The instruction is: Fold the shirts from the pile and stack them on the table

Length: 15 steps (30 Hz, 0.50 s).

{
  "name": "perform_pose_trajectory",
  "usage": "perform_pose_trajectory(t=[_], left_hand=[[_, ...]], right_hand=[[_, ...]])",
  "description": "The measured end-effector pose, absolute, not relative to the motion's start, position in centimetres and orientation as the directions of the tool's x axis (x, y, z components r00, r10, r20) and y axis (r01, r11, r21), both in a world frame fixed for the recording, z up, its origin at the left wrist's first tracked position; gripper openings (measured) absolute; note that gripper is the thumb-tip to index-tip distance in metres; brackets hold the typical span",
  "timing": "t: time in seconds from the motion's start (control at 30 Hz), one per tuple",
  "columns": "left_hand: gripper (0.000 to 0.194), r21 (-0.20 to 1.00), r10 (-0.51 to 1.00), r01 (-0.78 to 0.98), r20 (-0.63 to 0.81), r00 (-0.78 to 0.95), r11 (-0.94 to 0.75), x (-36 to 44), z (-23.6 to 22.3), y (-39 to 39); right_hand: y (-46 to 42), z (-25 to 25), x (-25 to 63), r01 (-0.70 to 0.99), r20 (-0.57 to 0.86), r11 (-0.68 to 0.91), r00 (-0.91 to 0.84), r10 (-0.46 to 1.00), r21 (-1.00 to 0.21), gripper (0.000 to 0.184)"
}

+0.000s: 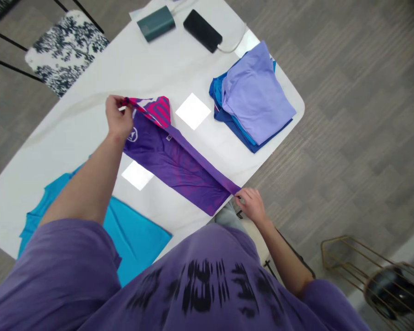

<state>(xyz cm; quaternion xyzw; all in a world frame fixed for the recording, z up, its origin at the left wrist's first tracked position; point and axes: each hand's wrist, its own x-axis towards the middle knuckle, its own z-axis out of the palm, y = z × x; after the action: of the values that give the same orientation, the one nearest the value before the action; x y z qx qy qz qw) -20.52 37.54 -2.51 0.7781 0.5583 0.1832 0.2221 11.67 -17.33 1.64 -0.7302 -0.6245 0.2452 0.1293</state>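
A purple shirt [179, 168] with a pink patterned sleeve lies partly folded lengthwise on the white table. My left hand [120, 118] pinches its far-left end, by the pink sleeve. At the opposite end, near the table's edge, my right hand [251, 202] grips the hem corner between thumb and fingers. The long edge between both hands is lifted slightly and drawn out straight. Under my left forearm a bright blue shirt [134, 234] lies spread on the table, partly hidden by the arm.
Folded garments, a lavender one [257, 96] on top of blue ones, are stacked at the table's right corner. A black phone [203, 31] on a white cable and a green power bank [156, 23] lie at the back. A patterned chair [69, 50] stands left; a gold wire rack [365, 271] is lower right.
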Motion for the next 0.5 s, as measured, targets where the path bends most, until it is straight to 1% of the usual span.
perform_pose_trajectory(t=[0.07,0.13,0.17,0.23,0.3,0.37,0.43,0.5], left_hand=[[0.030,0.545,0.971,0.825,-0.077,0.226,-0.149,-24.9,-3.2,34.9],[0.025,0.468,0.977,0.883,-0.171,0.124,-0.030,-28.1,-3.5,32.2],[0.025,0.419,0.981,0.908,-0.180,0.071,0.011,-29.2,-3.4,30.9],[0.031,0.361,0.993,0.932,-0.116,0.017,0.026,-29.8,-2.8,28.5],[0.041,0.367,0.996,0.927,-0.011,0.089,-0.079,-28.8,-2.1,26.2],[0.046,0.387,0.966,0.888,0.026,0.258,-0.247,-26.6,-1.8,24.0],[0.049,0.407,0.907,0.834,-0.033,0.420,-0.372,-24.0,-2.1,22.0],[0.058,0.417,0.845,0.803,-0.134,0.518,-0.427,-21.8,-2.7,20.2]], right_hand=[[-17.8,0.3,9.1,0.859,-0.250,-0.159,0.038,0.967,-0.487,0.014],[-18.1,-1.1,6.9,0.875,-0.327,-0.146,-0.015,0.945,-0.461,0.012],[-18.1,-1.7,5.9,0.884,-0.363,-0.141,-0.034,0.931,-0.446,0.012],[-18.0,-2.3,4.5,0.896,-0.410,-0.150,-0.038,0.911,-0.418,0.017],[-17.5,-2.2,3.5,0.900,-0.410,-0.177,-0.002,0.912,-0.399,0.023],[-16.7,-1.7,2.8,0.898,-0.383,-0.207,0.047,0.923,-0.389,0.027],[-15.6,-1.2,2.3,0.898,-0.369,-0.226,0.079,0.926,-0.377,0.033],[-14.4,-0.8,1.9,0.906,-0.392,-0.241,0.092,0.915,-0.349,0.040]])
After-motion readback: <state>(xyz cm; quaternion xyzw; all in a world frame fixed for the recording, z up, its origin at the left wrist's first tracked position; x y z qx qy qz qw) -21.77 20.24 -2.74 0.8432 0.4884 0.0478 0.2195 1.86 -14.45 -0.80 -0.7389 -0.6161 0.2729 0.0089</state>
